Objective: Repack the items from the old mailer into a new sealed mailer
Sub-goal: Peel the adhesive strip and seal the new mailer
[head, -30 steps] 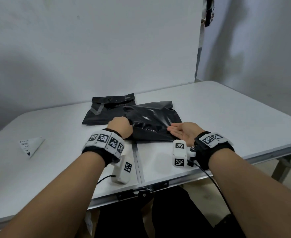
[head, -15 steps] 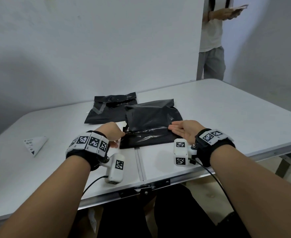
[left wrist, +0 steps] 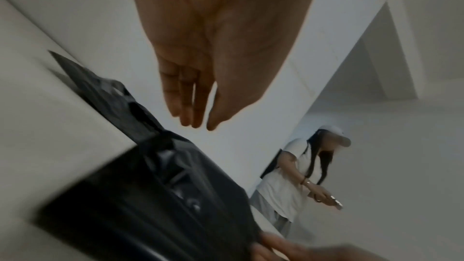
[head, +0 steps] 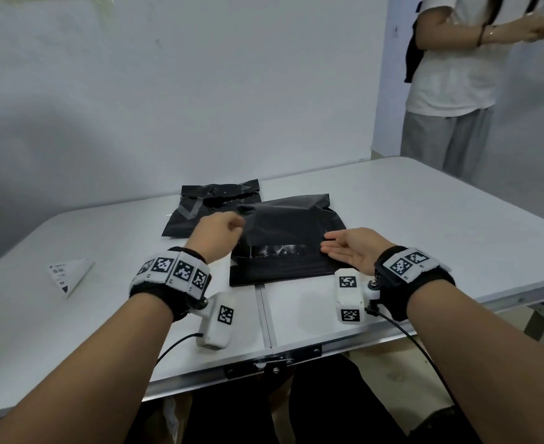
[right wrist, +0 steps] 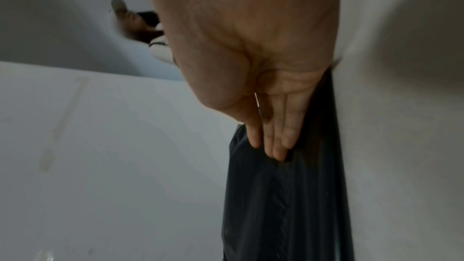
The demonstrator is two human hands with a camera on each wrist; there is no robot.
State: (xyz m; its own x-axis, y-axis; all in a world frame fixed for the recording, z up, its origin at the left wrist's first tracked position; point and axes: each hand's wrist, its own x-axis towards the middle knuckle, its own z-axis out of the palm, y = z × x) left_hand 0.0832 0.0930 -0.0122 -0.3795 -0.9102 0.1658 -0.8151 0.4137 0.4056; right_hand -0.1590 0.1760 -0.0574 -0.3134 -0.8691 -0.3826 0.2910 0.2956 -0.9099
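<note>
Two mailers lie mid-table (head: 456,219): the old bag (head: 200,208) far left, the new bag (head: 291,225) nearer, filled. You look to be sealing it; next, press the flap flat. Your left hand (head: 216,233) hovers beside its left edge, fingers relaxed, holding nothing. Your right hand (head: 352,251) lies flat, fingertips touching its right edge.

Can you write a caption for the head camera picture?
Both hands fold a black mailer on a white table.
</note>
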